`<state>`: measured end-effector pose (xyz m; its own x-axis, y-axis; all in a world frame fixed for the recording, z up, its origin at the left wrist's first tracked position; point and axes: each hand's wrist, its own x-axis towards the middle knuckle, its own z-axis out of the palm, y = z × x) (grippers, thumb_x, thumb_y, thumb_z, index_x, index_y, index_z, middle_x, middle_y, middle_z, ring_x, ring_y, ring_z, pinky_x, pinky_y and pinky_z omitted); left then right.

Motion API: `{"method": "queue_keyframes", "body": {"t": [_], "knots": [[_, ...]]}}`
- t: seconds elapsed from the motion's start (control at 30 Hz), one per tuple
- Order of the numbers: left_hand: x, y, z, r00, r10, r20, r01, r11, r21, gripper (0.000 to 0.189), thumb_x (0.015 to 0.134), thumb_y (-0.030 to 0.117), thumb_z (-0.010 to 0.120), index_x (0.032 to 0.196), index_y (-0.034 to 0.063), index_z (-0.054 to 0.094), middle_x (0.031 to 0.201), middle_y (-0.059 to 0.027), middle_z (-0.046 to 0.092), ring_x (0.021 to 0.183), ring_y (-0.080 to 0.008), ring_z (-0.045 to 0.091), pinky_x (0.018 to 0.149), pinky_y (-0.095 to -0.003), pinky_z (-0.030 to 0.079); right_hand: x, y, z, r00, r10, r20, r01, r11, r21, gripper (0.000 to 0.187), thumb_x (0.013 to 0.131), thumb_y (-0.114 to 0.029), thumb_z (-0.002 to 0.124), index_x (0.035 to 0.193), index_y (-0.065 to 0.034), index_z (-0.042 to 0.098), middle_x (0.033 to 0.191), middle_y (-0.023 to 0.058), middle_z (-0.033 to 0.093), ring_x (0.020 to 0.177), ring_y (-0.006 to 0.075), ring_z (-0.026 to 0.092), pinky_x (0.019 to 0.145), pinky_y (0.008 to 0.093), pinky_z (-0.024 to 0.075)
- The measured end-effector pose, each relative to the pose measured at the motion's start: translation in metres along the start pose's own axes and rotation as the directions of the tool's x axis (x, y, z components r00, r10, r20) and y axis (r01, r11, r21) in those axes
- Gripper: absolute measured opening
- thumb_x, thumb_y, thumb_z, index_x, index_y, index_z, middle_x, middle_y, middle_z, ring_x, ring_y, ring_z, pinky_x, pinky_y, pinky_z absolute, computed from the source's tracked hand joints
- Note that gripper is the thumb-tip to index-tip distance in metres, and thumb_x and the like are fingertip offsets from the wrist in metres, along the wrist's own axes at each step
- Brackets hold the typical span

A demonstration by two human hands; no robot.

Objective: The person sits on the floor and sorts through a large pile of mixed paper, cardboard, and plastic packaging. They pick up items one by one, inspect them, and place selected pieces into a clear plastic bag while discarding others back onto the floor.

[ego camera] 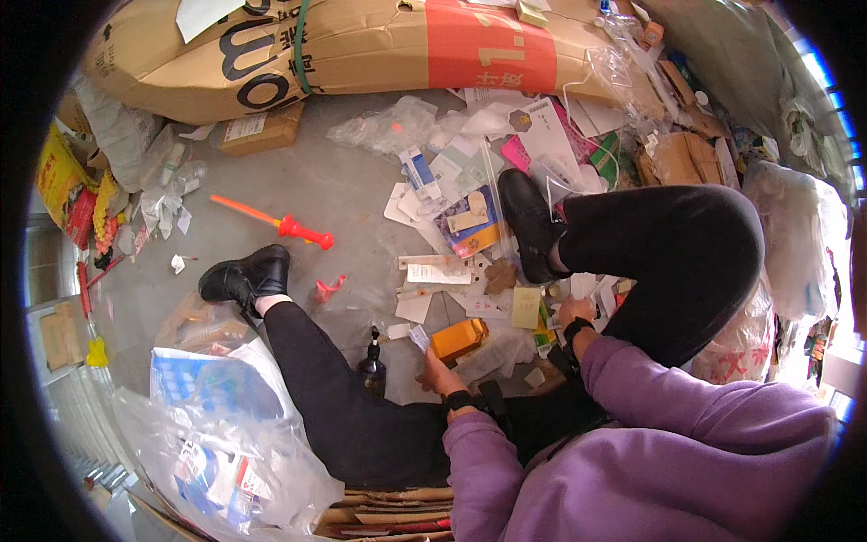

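Observation:
My left hand [439,377] holds a small pale paper slip [419,338] at its fingertips. Right beside those fingers lies an orange-yellow carton [459,339], tilted on the litter. A dark pump bottle [372,367] stands upright to the left of this hand. My right hand [578,314] is low among small papers by my right shoe [528,227]; its fingers are partly hidden, and whether it grips anything is unclear. Near it are a pale yellow card [526,307] and a green-and-yellow packet [544,330]. Crumpled clear plastic [498,356] lies between the hands.
A long cardboard carton [366,51] with a green strap spans the far side. An orange toy sword [274,222] lies on the grey floor. Booklets [469,220] and papers spread before my right shoe. Filled plastic bags [230,467] crowd the lower left.

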<state>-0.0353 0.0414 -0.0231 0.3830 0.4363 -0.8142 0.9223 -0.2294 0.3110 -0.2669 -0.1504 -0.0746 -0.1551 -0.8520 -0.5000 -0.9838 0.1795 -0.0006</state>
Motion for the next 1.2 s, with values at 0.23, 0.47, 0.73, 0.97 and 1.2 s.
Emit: {"method": "queue_keyframes", "body": {"t": [0.23, 0.47, 0.73, 0.97, 1.2], "knots": [[-0.038, 0.011, 0.031, 0.998, -0.029, 0.056, 0.034, 0.996, -0.079, 0.067, 0.070, 0.024, 0.070, 0.123, -0.0004, 0.037, 0.118, -0.0207, 0.046, 0.097, -0.0291, 0.055, 0.070, -0.0440, 0.050, 0.008, -0.021, 0.037, 0.907, -0.220, 0.360, 0.248, 0.968, -0.032, 0.040, 0.081, -0.039, 0.054, 0.107, -0.0089, 0.056, 0.086, 0.0125, 0.061, 0.076, 0.0273, 0.061, 0.063, 0.0442, 0.0464], [-0.042, 0.062, 0.058, 0.968, 0.130, 0.217, -0.070, 0.962, -0.264, 0.055, 0.070, 0.021, 0.071, 0.116, 0.0114, 0.042, 0.105, -0.0083, 0.052, 0.078, -0.0215, 0.055, 0.052, -0.0338, 0.052, -0.053, -0.180, -0.009, 0.795, -0.528, 0.298, 0.422, 0.835, 0.353, 0.030, 0.086, -0.024, 0.049, 0.106, -0.0026, 0.052, 0.084, 0.0232, 0.060, 0.073, 0.0344, 0.060, 0.061, 0.0435, 0.0454], [-0.015, 0.128, 0.038, 0.859, 0.405, 0.312, -0.219, 0.843, -0.491, 0.041, 0.074, 0.013, 0.066, 0.112, 0.0077, 0.050, 0.104, -0.0061, 0.057, 0.091, -0.0197, 0.058, 0.056, -0.0332, 0.052, -0.060, -0.298, -0.066, 0.563, -0.749, 0.350, 0.506, 0.647, 0.570, 0.039, 0.082, -0.039, 0.053, 0.086, -0.0019, 0.064, 0.082, 0.0198, 0.059, 0.076, 0.0336, 0.059, 0.067, 0.0420, 0.0450], [-0.006, 0.103, 0.029, 0.950, 0.260, 0.175, -0.180, 0.909, -0.375, 0.059, 0.071, 0.017, 0.067, 0.123, 0.0099, 0.042, 0.112, -0.0084, 0.052, 0.098, -0.0209, 0.050, 0.066, -0.0397, 0.049, -0.027, -0.288, -0.111, 0.412, -0.910, -0.048, 0.895, 0.414, -0.164, 0.050, 0.066, -0.024, 0.069, 0.112, -0.0113, 0.054, 0.104, 0.0157, 0.050, 0.102, 0.0316, 0.046, 0.085, 0.0399, 0.0355], [-0.010, 0.075, 0.031, 0.957, 0.170, 0.236, -0.090, 0.945, -0.314, 0.074, 0.067, 0.023, 0.071, 0.128, 0.0080, 0.032, 0.121, -0.0117, 0.046, 0.101, -0.0264, 0.051, 0.075, -0.0440, 0.042, -0.011, -0.265, -0.083, 0.335, -0.942, 0.006, 0.856, 0.301, -0.421, 0.042, 0.075, -0.027, 0.063, 0.113, -0.0116, 0.053, 0.105, 0.0166, 0.050, 0.102, 0.0312, 0.046, 0.085, 0.0417, 0.0356]]}}
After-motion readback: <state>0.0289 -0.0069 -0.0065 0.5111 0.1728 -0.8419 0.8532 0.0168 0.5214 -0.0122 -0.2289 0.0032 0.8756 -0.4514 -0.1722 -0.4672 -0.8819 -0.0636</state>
